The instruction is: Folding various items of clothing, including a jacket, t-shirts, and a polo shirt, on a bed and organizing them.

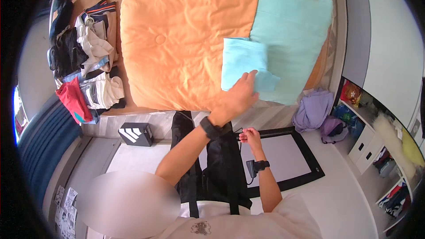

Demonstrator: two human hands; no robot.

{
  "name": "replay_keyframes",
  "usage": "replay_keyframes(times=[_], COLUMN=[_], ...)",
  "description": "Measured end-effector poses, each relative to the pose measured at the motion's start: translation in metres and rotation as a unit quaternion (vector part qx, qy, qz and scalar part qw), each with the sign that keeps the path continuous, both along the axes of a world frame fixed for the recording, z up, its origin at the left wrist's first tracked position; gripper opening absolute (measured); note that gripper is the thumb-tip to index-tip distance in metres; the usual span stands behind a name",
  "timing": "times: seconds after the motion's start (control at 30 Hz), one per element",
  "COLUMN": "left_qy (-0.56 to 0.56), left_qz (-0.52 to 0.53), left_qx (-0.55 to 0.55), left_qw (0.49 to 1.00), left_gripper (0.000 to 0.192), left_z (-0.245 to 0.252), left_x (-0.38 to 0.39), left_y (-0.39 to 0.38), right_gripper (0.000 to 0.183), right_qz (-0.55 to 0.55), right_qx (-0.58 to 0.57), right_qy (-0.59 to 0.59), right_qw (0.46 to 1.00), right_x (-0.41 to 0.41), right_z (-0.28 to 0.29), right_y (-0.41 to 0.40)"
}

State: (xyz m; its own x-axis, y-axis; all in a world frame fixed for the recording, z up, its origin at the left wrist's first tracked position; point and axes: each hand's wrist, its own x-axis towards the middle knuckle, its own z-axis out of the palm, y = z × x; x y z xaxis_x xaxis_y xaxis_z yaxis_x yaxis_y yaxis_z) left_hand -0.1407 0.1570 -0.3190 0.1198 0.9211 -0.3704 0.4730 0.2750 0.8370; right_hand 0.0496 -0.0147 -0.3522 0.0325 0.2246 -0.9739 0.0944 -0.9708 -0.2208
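A folded light blue cloth [244, 56] lies across the border between an orange quilt [186, 39] and a pale green piece of bedding [292, 39]. My left hand [237, 94] reaches over its near part, fingers touching the fabric. To the right of those fingers a loose flap [268, 80] of the cloth sticks out, a little blurred. Whether the fingers pinch the fabric is hidden by the hand. Lower down, off the bed, my right hand [251, 138] hovers with loosely bent fingers and holds nothing. A thin black cable passes close to its fingertips.
Folded clothes [96, 46] are piled on the bed's left side, with a red garment [74, 99] in front. On the floor stand a black shoebox [136, 134] and a black-framed panel [275, 156]. Purple bags [312, 111] rest by the bed's right corner, near open shelves [358, 113].
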Motion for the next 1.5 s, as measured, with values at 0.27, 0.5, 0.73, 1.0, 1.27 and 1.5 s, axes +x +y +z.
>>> replay_keyframes(times=[0.27,0.5,0.73,1.0,1.27,1.5], left_qy=[0.025,-0.052,-0.312,-0.458,-0.051,0.278], left_qz=[0.289,0.112,0.204,0.356,0.506,0.449], left_qx=[-0.150,-0.253,-0.121,-0.131,0.011,-0.085], left_qw=[0.945,0.959,0.920,0.804,0.861,0.845], left_gripper=[0.066,0.100,0.069,0.065,0.067,0.074], left_z=[-0.101,-0.100,-0.048,0.107,0.068,0.034], left_x=[-0.048,-0.028,-0.036,-0.243,-0.499,-0.519], left_y=[-0.008,0.019,-0.002,-0.118,-0.241,-0.350], right_gripper=[0.014,0.011,0.010,0.013,0.016,0.016], right_qz=[-0.015,-0.017,0.009,0.136,0.248,0.318], right_qx=[0.006,-0.025,-0.003,0.011,0.045,0.064], right_qy=[0.006,0.005,-0.007,-0.025,0.005,0.040], right_qw=[1.000,1.000,1.000,0.990,0.968,0.945], right_x=[0.004,0.011,0.029,-0.028,-0.174,-0.287], right_z=[0.009,-0.015,0.007,0.019,0.029,0.045], right_y=[0.006,-0.012,0.000,0.044,0.026,-0.055])
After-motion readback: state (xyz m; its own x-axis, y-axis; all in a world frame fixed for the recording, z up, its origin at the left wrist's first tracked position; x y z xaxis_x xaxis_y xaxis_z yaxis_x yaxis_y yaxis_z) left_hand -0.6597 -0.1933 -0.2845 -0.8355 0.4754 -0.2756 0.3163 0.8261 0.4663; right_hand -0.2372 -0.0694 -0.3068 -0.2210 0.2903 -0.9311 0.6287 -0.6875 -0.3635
